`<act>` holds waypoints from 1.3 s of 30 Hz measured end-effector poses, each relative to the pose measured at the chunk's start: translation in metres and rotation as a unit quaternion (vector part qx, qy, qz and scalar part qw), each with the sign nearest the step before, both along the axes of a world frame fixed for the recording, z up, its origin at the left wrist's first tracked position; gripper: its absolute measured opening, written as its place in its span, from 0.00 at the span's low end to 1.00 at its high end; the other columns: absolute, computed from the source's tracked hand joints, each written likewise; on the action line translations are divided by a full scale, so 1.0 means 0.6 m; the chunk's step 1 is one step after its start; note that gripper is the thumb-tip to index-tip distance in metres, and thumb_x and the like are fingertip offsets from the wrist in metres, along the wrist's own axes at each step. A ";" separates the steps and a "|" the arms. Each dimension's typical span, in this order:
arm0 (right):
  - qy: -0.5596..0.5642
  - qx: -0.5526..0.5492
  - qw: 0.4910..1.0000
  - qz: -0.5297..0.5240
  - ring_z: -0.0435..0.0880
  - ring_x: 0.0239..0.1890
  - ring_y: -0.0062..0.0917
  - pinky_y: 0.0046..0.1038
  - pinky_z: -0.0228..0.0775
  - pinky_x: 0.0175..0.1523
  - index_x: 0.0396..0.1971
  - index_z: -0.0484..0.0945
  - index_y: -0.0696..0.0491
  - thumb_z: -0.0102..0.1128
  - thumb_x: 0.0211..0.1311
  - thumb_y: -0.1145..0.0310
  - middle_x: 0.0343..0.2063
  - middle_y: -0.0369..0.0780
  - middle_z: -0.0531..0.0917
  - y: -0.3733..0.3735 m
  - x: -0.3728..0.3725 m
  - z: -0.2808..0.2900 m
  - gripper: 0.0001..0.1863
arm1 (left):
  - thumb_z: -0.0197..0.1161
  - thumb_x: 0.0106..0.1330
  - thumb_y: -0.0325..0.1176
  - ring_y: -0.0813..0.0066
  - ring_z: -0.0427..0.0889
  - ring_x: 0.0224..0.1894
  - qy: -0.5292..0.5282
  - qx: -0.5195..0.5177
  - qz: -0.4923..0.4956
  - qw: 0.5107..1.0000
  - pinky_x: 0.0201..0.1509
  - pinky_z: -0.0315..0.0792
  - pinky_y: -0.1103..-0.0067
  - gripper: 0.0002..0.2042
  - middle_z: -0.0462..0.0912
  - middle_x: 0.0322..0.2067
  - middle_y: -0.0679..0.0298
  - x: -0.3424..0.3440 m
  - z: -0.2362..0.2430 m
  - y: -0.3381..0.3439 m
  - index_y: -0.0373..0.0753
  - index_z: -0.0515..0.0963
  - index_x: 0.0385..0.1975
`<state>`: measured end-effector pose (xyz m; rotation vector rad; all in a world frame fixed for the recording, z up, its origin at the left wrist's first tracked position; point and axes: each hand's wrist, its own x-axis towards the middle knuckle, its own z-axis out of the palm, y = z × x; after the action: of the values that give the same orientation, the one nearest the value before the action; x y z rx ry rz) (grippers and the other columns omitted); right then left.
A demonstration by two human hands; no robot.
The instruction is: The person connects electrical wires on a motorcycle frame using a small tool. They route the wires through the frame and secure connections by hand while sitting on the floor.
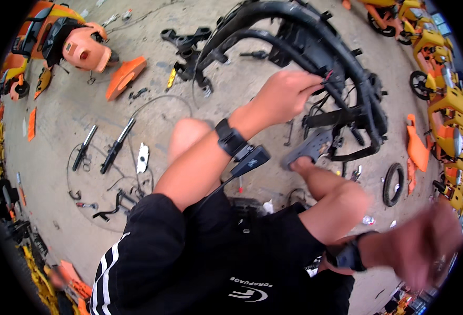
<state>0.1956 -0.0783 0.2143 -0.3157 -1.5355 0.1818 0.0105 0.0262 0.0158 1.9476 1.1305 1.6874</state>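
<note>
An orange panel lies on the floor. The left hand pinches its fingertips together on a thin wire at the big black frame. The right hand is blurry, low and far right; I can't tell about its fingers.

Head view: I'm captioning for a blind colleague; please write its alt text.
A bare left hand is at thin wires by a black metal frame; the blurred right hand is at lower right. A tyre and orange panels lie on the floor.
</note>
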 end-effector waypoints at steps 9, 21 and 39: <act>-0.578 -0.087 0.786 -0.202 0.82 0.35 0.30 0.29 0.75 0.31 0.43 0.74 0.54 0.70 0.52 0.55 0.37 0.39 0.75 0.200 -0.017 -0.185 0.24 | 0.58 0.55 0.14 0.59 0.81 0.28 0.089 -0.004 0.009 0.996 0.32 0.74 0.72 0.15 0.80 0.27 0.54 -0.017 0.010 0.001 0.31 0.79 0.43; -0.698 -0.082 0.707 -0.079 0.82 0.25 0.40 0.38 0.73 0.28 0.24 0.78 0.54 0.58 0.64 0.51 0.20 0.44 0.80 0.270 -0.031 -0.148 0.20 | 0.52 0.54 0.12 0.57 0.81 0.31 0.043 -0.024 -0.021 0.999 0.35 0.75 0.70 0.18 0.79 0.29 0.51 -0.005 0.004 -0.020 0.28 0.76 0.46; -0.575 -0.070 0.814 -0.034 0.75 0.15 0.40 0.37 0.65 0.21 0.13 0.74 0.54 0.60 0.63 0.65 0.12 0.44 0.75 0.260 -0.034 -0.190 0.19 | 0.53 0.68 0.21 0.64 0.81 0.30 -0.065 -0.124 -0.016 0.990 0.37 0.75 0.73 0.14 0.80 0.30 0.52 -0.012 0.032 -0.020 0.35 0.76 0.52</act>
<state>0.1751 0.0775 0.1003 -0.6692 -2.7206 0.0272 0.0033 0.0143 0.0349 1.6718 1.1902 1.5479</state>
